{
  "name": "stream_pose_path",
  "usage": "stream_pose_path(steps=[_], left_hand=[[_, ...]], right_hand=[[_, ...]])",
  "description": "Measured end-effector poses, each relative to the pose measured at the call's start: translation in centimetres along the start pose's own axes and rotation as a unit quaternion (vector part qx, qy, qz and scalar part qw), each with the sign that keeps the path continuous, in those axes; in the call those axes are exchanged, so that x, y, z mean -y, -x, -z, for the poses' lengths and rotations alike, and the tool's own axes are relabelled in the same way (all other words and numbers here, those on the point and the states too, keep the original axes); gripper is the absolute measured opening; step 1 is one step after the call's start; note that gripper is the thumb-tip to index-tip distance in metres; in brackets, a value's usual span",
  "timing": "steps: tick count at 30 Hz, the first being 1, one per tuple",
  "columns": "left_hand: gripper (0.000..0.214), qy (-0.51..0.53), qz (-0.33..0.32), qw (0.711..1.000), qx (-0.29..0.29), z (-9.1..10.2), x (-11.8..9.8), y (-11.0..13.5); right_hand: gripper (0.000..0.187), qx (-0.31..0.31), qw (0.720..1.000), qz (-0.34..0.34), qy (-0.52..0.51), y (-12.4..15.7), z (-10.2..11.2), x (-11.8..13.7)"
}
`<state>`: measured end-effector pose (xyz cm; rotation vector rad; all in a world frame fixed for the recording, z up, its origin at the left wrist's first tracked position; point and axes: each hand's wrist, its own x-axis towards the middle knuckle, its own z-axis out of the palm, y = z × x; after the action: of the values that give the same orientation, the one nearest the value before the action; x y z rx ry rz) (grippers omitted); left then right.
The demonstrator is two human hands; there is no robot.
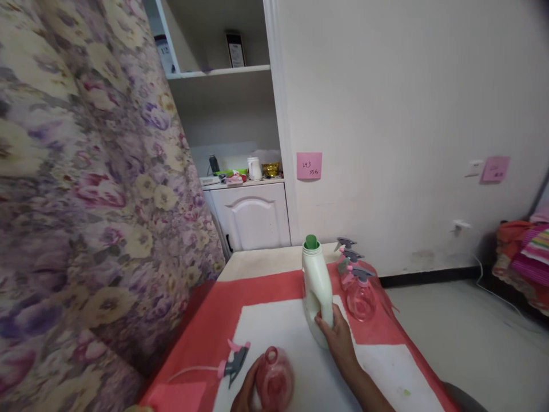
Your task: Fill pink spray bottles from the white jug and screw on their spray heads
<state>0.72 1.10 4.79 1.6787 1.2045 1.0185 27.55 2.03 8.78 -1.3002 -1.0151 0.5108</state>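
Observation:
My right hand (337, 335) is wrapped round the handle of a pale green detergent bottle (314, 280), which stands nearly upright. Its mouth is uncapped and shows a green spout (311, 242). At the bottom of the view, my left hand (249, 386) grips a clear pink spray bottle (275, 382) by its side; that bottle's neck is open, without a spray head. Left of it lies a grey and pink trigger spray head (234, 363) with a thin dip tube (195, 369).
Several pink bottles with grey trigger heads (361, 297) line the table's right side. White sheets (268, 320) lie on the red tablecloth (206, 320). A floral curtain (98, 189) hangs at left; a white cabinet (257, 217) and wall stand behind.

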Motion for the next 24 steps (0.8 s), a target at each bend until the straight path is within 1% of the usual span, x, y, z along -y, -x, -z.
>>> stream_pose_path(steps=[3,5,7,8,9,11,13,14,16,18,20,22,24], left_hand=[[0.082,0.025,0.015,1.000,-0.008,-0.3,0.2,0.2],[0.081,0.028,0.016,0.999,-0.016,-0.4,0.0,0.3],[0.080,0.035,0.014,0.999,-0.016,-0.4,-0.2,0.4],[0.080,0.038,0.015,0.999,-0.017,-0.4,-0.4,0.4],[0.079,0.036,0.016,0.999,-0.020,-0.4,-0.4,0.5],[0.078,0.026,0.017,0.999,-0.028,-0.4,-0.5,0.5],[0.078,0.017,0.015,0.999,-0.029,-0.3,-0.3,0.5],[0.079,0.018,0.012,0.999,-0.025,-0.2,-0.2,0.5],[0.081,0.023,0.009,1.000,-0.012,-0.1,0.1,0.5],[0.082,0.025,0.005,1.000,0.010,0.0,0.3,0.5],[0.085,0.018,-0.004,1.000,0.025,0.1,0.4,0.6],[0.088,-0.016,-0.013,0.999,0.037,0.1,0.4,0.7],[0.090,-0.071,-0.021,0.996,0.046,0.0,0.4,0.8]], right_hand=[[0.047,-0.025,1.000,-0.002,0.011,0.8,0.7,-0.5],[0.056,-0.062,0.998,0.000,0.026,2.0,1.4,-1.2],[0.053,-0.106,0.993,0.013,0.041,3.9,1.7,-2.2],[0.048,-0.113,0.992,0.021,0.043,5.1,1.6,-2.8],[0.042,-0.107,0.993,0.033,0.038,6.3,1.2,-3.4],[0.032,-0.061,0.996,0.064,0.023,8.7,-0.3,-4.4],[0.032,-0.014,0.996,0.093,0.003,10.5,-2.5,-5.1],[0.035,0.009,0.994,0.108,-0.002,11.1,-3.6,-5.3],[0.047,0.027,0.991,0.127,0.005,11.7,-5.5,-5.7],[0.058,0.032,0.990,0.132,0.027,11.7,-6.7,-5.9],[0.060,0.046,0.990,0.120,0.050,11.5,-7.3,-6.2],[0.057,0.055,0.992,0.097,0.065,11.5,-7.6,-6.3],[0.056,0.039,0.994,0.078,0.068,11.7,-7.8,-6.3]])
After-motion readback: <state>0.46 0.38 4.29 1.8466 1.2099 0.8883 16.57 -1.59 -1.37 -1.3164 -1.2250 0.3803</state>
